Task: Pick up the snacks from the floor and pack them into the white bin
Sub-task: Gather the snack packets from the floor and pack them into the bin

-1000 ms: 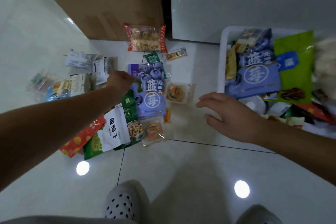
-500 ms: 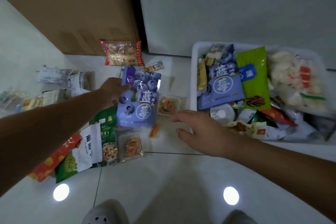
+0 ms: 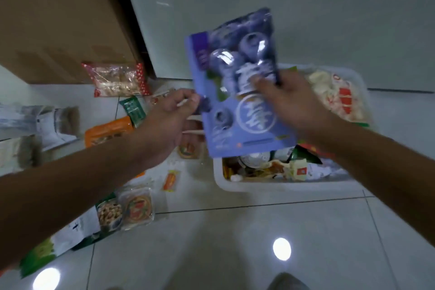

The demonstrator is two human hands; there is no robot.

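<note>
The blueberry pouch (image 3: 237, 106), gripped by left hand (image 3: 169, 120) and right hand (image 3: 292, 103) fingers (image 3: 186, 99), should be laid flat in the white bin (image 3: 282, 187) beneath.

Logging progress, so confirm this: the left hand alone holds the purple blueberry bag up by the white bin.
Not alone. The head view shows both hands holding the purple blueberry bag up by the white bin: the left hand pinches its left edge, the right hand grips its right side.
</note>
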